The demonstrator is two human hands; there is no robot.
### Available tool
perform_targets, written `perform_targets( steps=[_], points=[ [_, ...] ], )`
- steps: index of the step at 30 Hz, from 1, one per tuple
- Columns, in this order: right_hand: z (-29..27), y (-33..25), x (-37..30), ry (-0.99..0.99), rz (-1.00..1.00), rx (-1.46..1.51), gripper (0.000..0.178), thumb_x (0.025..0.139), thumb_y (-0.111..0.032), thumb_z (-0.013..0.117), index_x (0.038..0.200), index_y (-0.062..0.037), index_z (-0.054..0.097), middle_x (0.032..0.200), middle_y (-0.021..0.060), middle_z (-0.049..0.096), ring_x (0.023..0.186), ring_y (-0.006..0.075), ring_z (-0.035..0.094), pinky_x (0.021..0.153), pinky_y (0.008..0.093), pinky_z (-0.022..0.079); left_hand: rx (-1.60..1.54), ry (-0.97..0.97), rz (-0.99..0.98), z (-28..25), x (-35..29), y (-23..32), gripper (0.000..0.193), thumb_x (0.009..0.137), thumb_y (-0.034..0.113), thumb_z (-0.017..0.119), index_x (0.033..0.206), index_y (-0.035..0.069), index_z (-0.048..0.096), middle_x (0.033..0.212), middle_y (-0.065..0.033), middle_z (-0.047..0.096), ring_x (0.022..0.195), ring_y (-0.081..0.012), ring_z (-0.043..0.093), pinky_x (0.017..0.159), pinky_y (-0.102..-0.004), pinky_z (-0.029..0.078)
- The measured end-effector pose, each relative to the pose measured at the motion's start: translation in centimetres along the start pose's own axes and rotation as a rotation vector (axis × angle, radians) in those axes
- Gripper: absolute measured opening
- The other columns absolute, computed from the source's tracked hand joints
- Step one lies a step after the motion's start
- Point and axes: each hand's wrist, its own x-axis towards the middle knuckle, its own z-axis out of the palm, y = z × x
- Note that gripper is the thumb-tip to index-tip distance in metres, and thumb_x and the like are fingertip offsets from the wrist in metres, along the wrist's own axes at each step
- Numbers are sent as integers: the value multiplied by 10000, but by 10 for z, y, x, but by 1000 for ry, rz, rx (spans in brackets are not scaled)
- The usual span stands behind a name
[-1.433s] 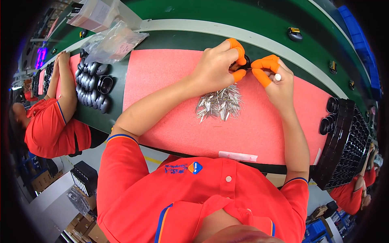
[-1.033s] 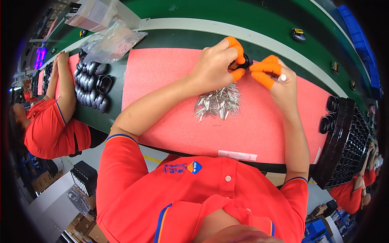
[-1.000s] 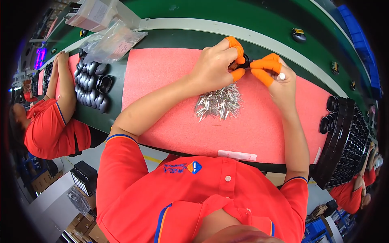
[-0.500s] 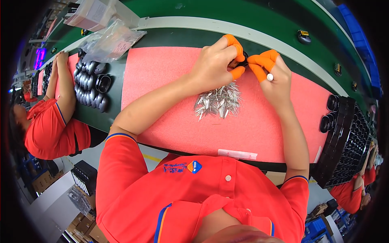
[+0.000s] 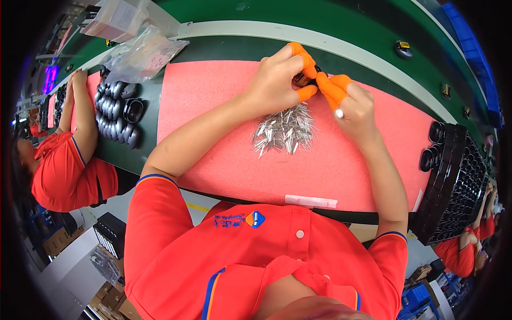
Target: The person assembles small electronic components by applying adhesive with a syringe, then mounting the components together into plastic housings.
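Note:
Orange finger covers sit on the fingertips of both my hands. My left hand [image 5: 274, 80] is closed around a small dark, glossy housing [image 5: 302, 80] above the far part of the pink foam mat [image 5: 224, 154]. Against the housing's right side, the pinched fingers of my right hand [image 5: 354, 109] meet it. A slim tool with a round white end [image 5: 339, 113] pokes out of the right hand; its other end is hidden by the fingers. Just below the left hand lies a loose pile of thin silvery metal pins [image 5: 285, 130].
Dark shells stand in rows [image 5: 114, 112] left of the mat, near a clear plastic bag [image 5: 146, 56]. A black tray of shells [image 5: 453, 186] is at the right. Beyond a pale rail, small devices [image 5: 404, 49] sit on the green surface. A co-worker in red [image 5: 69, 170] sits at left.
My right hand has shifted left and slightly down, with its fingers now lower against the housing. My left hand has moved slightly left, still holding the housing.

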Motion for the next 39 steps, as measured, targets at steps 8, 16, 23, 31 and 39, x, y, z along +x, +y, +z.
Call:
perform_targets(
  steps=[8, 16, 23, 31, 39],
  points=[
    [-28, 1, 50, 56, 125, 550, 236, 820, -69, 696, 1029, 40, 681, 806, 91, 635, 563, 161, 580, 466, 237, 446, 5, -148, 51, 4, 1, 9, 441, 759, 71, 680, 1194, 89, 613, 896, -121, 565, 754, -286, 566, 664, -350, 497],
    [-31, -20, 64, 286, 391, 2146, 806, 967, -622, 237, 1272, 66, 526, 596, 19, 421, 401, 98, 264, 376, 242, 244, -268, -163, 114, 1, 2, 38, 403, 683, 142, 776, 1050, 65, 629, 870, -110, 593, 743, -277, 588, 660, -339, 484],
    [-28, -23, 61, 310, 334, 2160, 741, 977, -580, 276, 1222, 50, 582, 522, 9, 377, 381, 99, 284, 345, 240, 255, -356, -194, -21, -7, 2, 55, 353, 660, 131, 779, 969, 37, 636, 826, -115, 603, 728, -278, 601, 643, -349, 490],
    [-21, -37, 58, 260, 232, 1919, 664, 1005, -467, 202, 1112, 40, 617, 449, 36, 390, 333, 117, 274, 336, 242, 281, -316, -183, -45, -6, -3, 51, 284, 655, 123, 751, 879, 6, 621, 745, -135, 584, 652, -289, 580, 588, -364, 466],
    [-15, -6, 49, 261, 376, 2121, 599, 1001, -439, 313, 1122, 53, 632, 560, 36, 419, 363, 99, 295, 329, 238, 271, -110, -357, -42, -11, 13, 46, 302, 685, 170, 751, 936, 40, 647, 828, -147, 591, 702, -312, 612, 609, -392, 494]
  ],
)
